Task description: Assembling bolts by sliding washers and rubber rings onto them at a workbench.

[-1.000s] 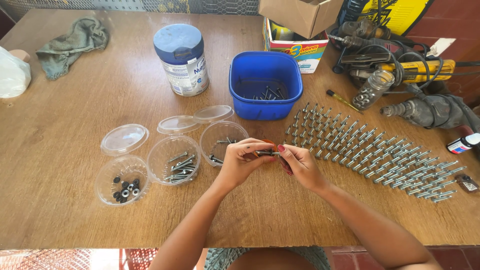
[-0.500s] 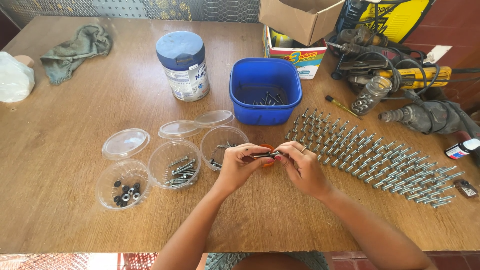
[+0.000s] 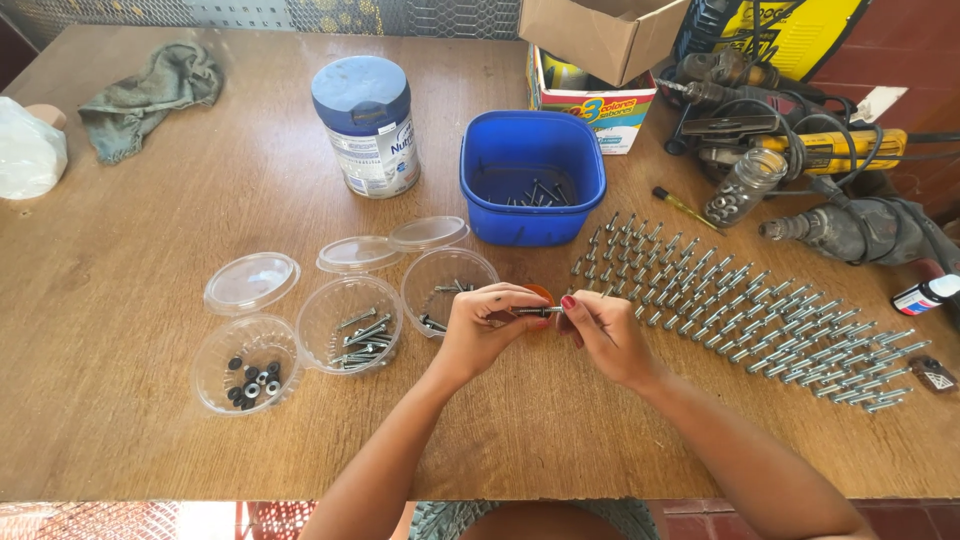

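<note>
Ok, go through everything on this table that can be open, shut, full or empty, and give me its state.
Blue tub: open, a few bolts at the bottom.
Tin can: upright, blue lid on.
Three clear cups: lids off, each part filled with small hardware.
Cardboard box: flaps open.
Glass jar: lying tilted, holding small metal parts.
Left hand and right hand: pinching one bolt.

We are working at a worn wooden table [image 3: 150, 440] that is filling nearly the whole view in bright, even daylight. Wire mesh [image 3: 400, 15] is running along its far edge, and a red brick wall [image 3: 915, 50] is showing at upper right.
</note>
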